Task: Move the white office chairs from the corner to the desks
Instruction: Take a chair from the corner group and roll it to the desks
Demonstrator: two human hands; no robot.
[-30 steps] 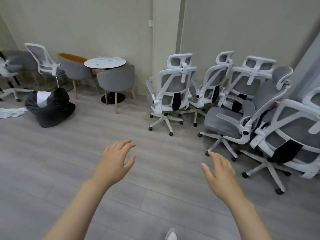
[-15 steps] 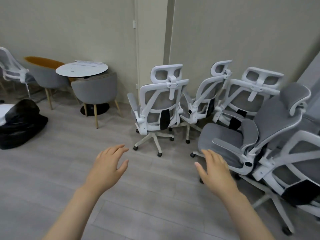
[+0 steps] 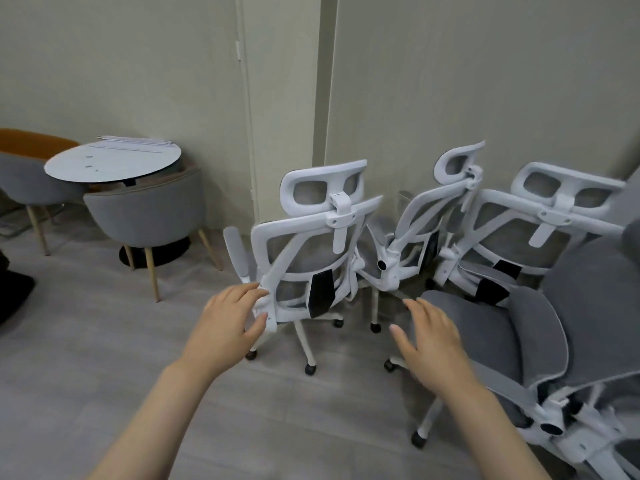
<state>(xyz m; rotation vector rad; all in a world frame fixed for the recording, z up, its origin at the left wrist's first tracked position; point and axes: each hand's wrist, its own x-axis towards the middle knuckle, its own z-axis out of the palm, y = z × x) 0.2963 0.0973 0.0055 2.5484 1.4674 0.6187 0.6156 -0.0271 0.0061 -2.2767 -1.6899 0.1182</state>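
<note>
Several white office chairs with grey mesh stand crowded in the corner. The nearest white chair [image 3: 311,244] shows me its back and headrest. My left hand [image 3: 230,322] is open, its fingertips at the lower left edge of that chair's back frame; contact is unclear. My right hand [image 3: 433,337] is open with spread fingers, in front of the grey seat of a reclined chair [image 3: 519,341] on the right. Two more white chairs [image 3: 429,223] [image 3: 540,230] stand behind, against the wall.
A round white table [image 3: 114,161] with low grey tub chairs [image 3: 145,216] stands at the left by the wall. A dark object [image 3: 10,292] lies at the far left edge. Grey plank floor [image 3: 86,393] stretches in front of the chairs.
I have come closer to the chairs, which now fill more of the view. Both hands have reached forward, the left one up to the nearest chair's back frame.
</note>
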